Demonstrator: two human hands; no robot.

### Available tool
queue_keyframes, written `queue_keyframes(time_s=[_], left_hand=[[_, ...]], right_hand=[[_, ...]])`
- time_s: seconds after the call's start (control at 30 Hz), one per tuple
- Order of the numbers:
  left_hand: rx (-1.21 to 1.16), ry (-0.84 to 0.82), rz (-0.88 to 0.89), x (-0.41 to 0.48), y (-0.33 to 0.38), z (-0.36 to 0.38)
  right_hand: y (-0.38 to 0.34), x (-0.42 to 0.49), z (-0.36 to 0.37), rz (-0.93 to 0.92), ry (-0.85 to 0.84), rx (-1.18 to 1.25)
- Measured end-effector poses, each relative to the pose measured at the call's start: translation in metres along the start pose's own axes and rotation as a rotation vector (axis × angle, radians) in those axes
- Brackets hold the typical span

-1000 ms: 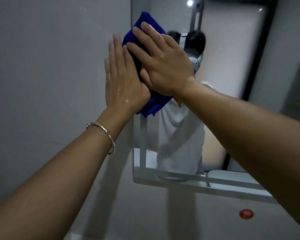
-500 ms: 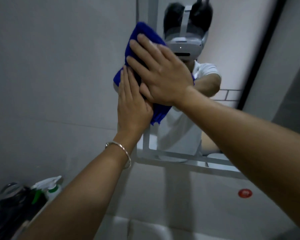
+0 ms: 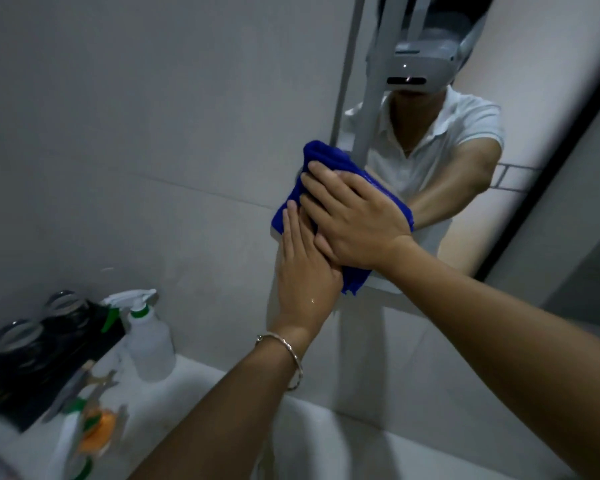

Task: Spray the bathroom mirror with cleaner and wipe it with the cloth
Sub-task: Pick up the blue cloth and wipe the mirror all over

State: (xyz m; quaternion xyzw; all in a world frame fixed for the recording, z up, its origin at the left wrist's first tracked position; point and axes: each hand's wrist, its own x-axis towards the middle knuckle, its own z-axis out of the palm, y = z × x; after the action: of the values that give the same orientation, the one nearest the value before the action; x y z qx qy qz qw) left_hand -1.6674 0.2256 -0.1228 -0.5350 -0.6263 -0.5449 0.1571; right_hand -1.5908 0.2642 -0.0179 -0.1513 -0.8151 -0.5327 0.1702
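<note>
Mirror point(image 3: 520, 81) up on the right, hung on the grey tiled wall point(image 3: 153, 133), and the action is down at its lower left corner. The blue cloth point(image 3: 326, 157) is bunched there against the glass, spilling over the mirror's left edge onto the tile and hanging a little past the bottom edge. Right hand point(image 3: 357, 220) is flat on top of the cloth, fingers straight and spread, pressing it to the surface rather than gripping it. Left hand point(image 3: 305, 271) sits just below and beside it, palm flat too, fingers straight with the tips on the lower left part of the cloth, its thumb side tucked under the right hand. There's a thin silver bracelet point(image 3: 291, 355) on the left wrist and a drop of liquid on the back of that hand. In the glass, a reflected white shirt and a grey headset. Down at lower left, the white spray bottle point(image 3: 149, 337) with its green collar stands upright on the pale counter point(image 3: 174, 393), well apart from both hands, just beside a dark tray point(image 3: 49, 355) carrying what may be two lidded jars, too blurred to be sure. Nearer the bottom edge, something orange point(image 3: 97, 431), smeared. A white basin rim point(image 3: 326, 438) runs under the forearms.
</note>
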Motion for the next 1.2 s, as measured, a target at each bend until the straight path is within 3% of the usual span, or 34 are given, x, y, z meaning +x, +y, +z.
queue_keyframes(time_s=[0.3, 0.53, 0.87, 1.2], left_hand=[[0.141, -0.035, -0.047, -0.054, -0.007, 0.012], [0.168, -0.088, -0.065, -0.031, 0.007, 0.008], [0.198, 0.145, 0.141, 0.109, 0.119, -0.020], [0.343, 0.172, 0.525, 0.140, 0.268, 0.019]], right_hand=[[-0.042, -0.026, 0.022, -0.150, -0.096, 0.018], [-0.012, -0.025, 0.016, -0.208, -0.005, 0.040], [0.143, -0.003, -0.037, 0.068, 0.255, -0.031], [0.246, -0.118, -0.068, 0.475, 0.335, -0.005]])
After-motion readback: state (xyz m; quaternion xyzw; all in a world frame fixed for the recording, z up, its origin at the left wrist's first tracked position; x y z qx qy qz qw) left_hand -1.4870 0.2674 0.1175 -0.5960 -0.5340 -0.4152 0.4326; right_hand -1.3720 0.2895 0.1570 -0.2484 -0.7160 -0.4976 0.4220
